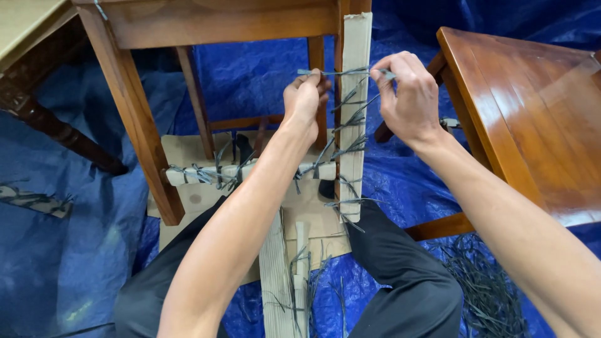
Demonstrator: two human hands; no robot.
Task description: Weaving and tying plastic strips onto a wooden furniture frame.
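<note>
A wooden table leg point(342, 37) is wrapped in a strip of corrugated cardboard point(357, 112), tied on with several grey plastic straps. My left hand point(305, 97) pinches one end of the top grey strap point(341, 72) on the left of the leg. My right hand point(407, 94) pinches the other end on the right, and the strap runs taut across the cardboard between them. A lower crossbar point(250, 170) is also wrapped in cardboard and tied with straps.
A second wooden table point(532, 106) stands at right. A pile of loose grey straps point(488, 288) lies on the blue tarp point(75, 238) at lower right. Cardboard strips point(275, 275) lie between my knees. Another leg point(134, 119) stands at left.
</note>
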